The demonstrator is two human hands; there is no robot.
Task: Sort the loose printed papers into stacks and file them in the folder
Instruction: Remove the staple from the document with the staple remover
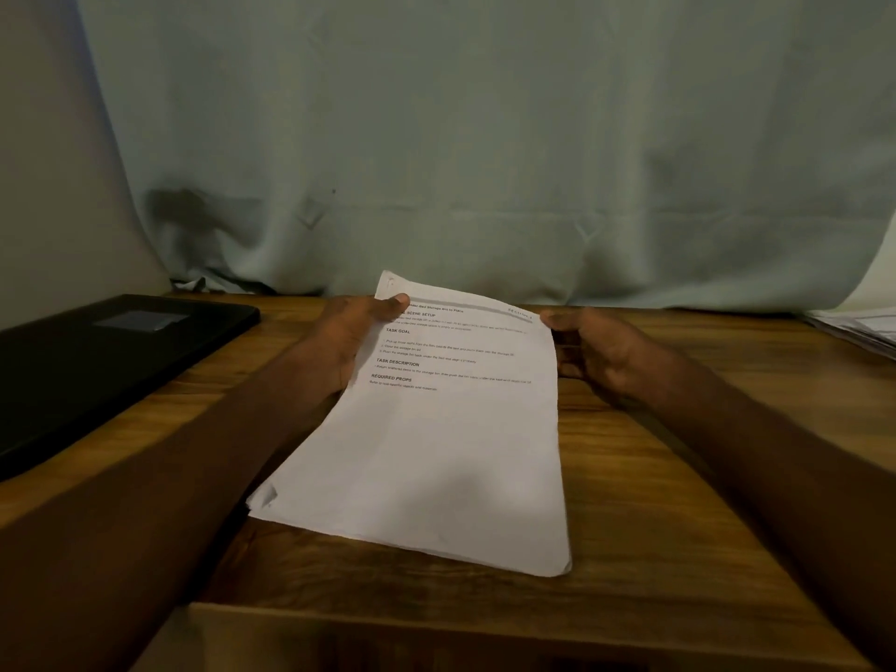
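Both hands hold a stack of printed papers above a wooden table.

The left hand (346, 339) grips the stack of printed papers (436, 429) at its far left corner, thumb on top; the right hand (599, 351) pinches the far right corner. The stack's near edge rests on the wooden table (679, 550). A closed black folder (97, 366) lies at left. More papers (858, 327) lie at the right edge, before a pale blue cloth (485, 138).

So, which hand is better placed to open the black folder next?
The left hand: the closed black folder lies on the wooden table at its side. The right hand could hold the white printed paper stack, which both grip now.
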